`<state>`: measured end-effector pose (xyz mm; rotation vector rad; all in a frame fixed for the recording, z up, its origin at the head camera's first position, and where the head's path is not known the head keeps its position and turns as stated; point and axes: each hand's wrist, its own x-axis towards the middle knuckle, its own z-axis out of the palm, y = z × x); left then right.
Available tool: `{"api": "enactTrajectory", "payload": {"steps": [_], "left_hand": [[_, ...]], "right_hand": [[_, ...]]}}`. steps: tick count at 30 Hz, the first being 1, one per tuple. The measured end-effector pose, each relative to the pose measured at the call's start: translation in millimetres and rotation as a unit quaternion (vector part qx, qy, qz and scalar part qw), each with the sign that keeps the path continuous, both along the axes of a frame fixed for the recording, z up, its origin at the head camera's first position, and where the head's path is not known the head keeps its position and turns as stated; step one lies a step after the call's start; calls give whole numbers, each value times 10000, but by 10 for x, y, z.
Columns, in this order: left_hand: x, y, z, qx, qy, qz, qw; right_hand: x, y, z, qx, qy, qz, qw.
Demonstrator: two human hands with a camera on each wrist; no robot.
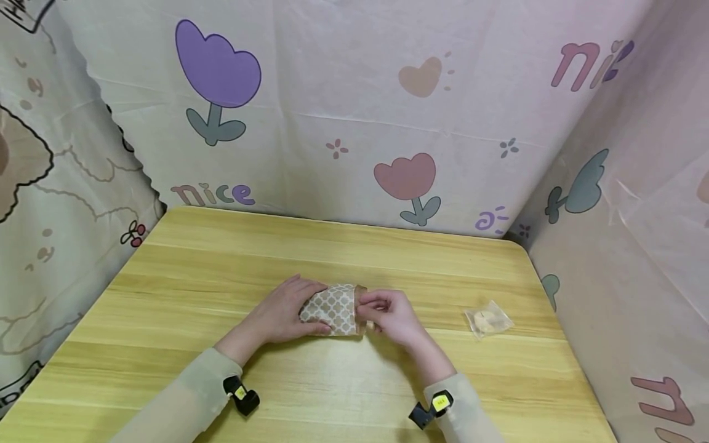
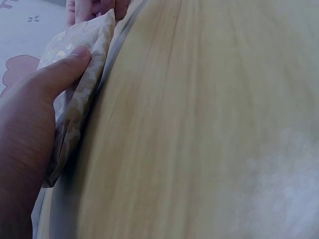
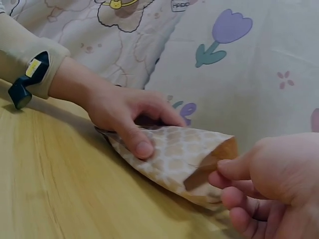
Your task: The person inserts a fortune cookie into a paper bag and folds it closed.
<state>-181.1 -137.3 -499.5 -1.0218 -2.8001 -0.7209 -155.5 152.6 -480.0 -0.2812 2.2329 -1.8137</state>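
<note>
A small patterned paper bag (image 1: 331,307) was held just above the wooden desk (image 1: 343,258), near its middle, with its long axis lying left to right between the two hands. The closed end of the bag was gripped by the left hand (image 1: 282,314), whose thumb (image 3: 141,147) was curled over the near face while the other fingers were tucked behind it, so that this grip was closed around the bag. The open mouth of the bag, where a plain brown inner flap could be seen, pointed toward the right hand (image 1: 388,314), and its edge was pinched between that hand's thumb and forefinger (image 3: 234,169); this grip was therefore narrow and closed on the rim. In the right wrist view the bag was seen to be tilted, its mouth end raised slightly off the desk. A small clear packet (image 1: 487,320) holding something pale was lying on the desk, well apart from the bag and to the right of the right hand, so the right hand was judged the nearer to it. What lay inside the bag could not be made out.
</note>
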Motion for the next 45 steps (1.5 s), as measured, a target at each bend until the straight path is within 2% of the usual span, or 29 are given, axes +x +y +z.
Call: {"api": "enactTrajectory", "payload": {"steps": [4, 7, 9, 12, 16, 18, 23, 27, 31, 37, 40, 45], "left_hand": [[5, 8, -2, 6, 90, -40, 10000], [6, 15, -3, 18, 114, -68, 9999], [4, 21, -8, 5, 103, -66, 9999], [-2, 25, -21, -58, 54, -33, 10000], [-6, 19, -29, -101, -6, -7, 9999], [-2, 13, -19, -69, -23, -12, 10000], [13, -12, 11, -22, -44, -2, 10000], [13, -22, 15, -21, -9, 5, 10000], [7, -15, 10, -16, 8, 6, 10000], [6, -11, 4, -43, -89, 2, 10000], [9, -12, 4, -44, -69, 2, 10000], [21, -16, 9, 17, -34, -8, 10000]], "right_hand": [[47, 223, 71, 352, 497, -13, 9981], [92, 463, 167, 984, 1014, -161, 9898], [123, 658, 245, 1509, 1389, -230, 9785], [163, 988, 342, 2312, 1867, -261, 9545], [210, 1447, 431, 3112, 2183, -139, 9248], [228, 1659, 448, 3341, 2280, -42, 9145], [252, 2056, 431, 3610, 2347, 152, 9024], [262, 2231, 399, 3767, 2047, 182, 9032], [267, 2332, 364, 3740, 1590, 65, 9137], [262, 2414, 316, 3727, 1023, -84, 9223], [252, 2430, 280, 3696, 953, -121, 9242], [240, 2415, 217, 3490, 1130, -75, 9303]]}}
